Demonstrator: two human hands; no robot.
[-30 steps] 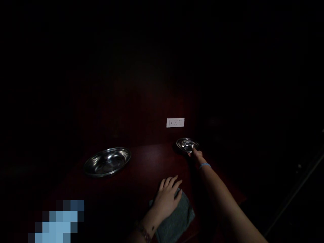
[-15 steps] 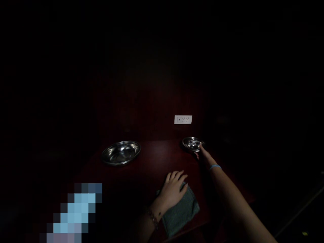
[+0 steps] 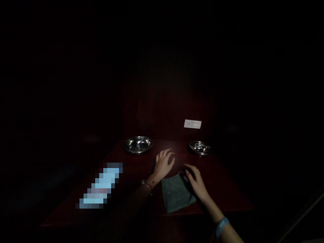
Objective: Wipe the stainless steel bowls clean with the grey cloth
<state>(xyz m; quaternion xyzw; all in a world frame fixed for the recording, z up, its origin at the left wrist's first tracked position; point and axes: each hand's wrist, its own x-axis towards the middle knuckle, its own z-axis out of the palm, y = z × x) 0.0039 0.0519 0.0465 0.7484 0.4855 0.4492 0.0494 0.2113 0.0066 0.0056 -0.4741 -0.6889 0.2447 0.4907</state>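
A folded green cloth [image 3: 177, 194] lies flat near the front edge of the dark red table. Just beyond its upper left corner is my left hand [image 3: 163, 165], fingers spread and holding nothing. My right hand [image 3: 196, 182] hovers at the cloth's right side with fingers apart and nothing in them; whether it touches the cloth I cannot tell. One shiny steel bowl [image 3: 138, 145] stands at the back left of the table. A smaller steel bowl [image 3: 199, 148] sits at the back right, apart from both hands.
The dark red table [image 3: 222, 192] meets a dark wall at the back. A white socket panel [image 3: 192, 124] is fixed on that wall. At the left of the table lies a pixelated bright blue shape [image 3: 101, 187]. The surroundings are very dark.
My right hand has let go of the small bowl and come back toward the cloth. My left hand has slid forward off the cloth. The view has shifted.
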